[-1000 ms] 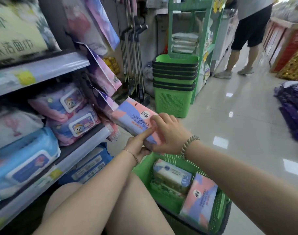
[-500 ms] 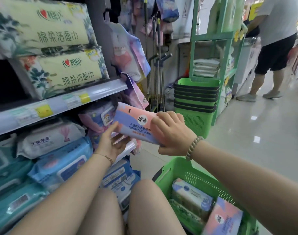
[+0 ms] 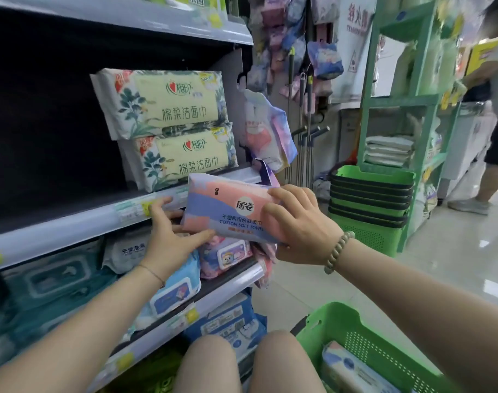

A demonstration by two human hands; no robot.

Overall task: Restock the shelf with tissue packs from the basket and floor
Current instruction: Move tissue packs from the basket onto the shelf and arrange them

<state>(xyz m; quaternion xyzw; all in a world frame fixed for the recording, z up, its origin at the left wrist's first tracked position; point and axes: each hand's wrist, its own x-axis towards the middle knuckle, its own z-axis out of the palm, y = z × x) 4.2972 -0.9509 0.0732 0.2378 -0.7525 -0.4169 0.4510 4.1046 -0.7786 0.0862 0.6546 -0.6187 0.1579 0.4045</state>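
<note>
I am holding a pink and blue tissue pack (image 3: 230,211) in the air, just in front of the shelf (image 3: 72,222) edge. It is not on the shelf yet. My right hand (image 3: 298,225) grips its right end, with my fingers curled over the top. My left hand (image 3: 168,234) is spread out and props the left end from below. Two leafy packs (image 3: 171,131) are already stacked on that shelf. There is dark room beside them, so I think more can go in. The green basket (image 3: 355,330) by my knees has at least one more pack (image 3: 352,370) in it. I cannot see any packs on the floor from here. I think a lot is left to do.
</note>
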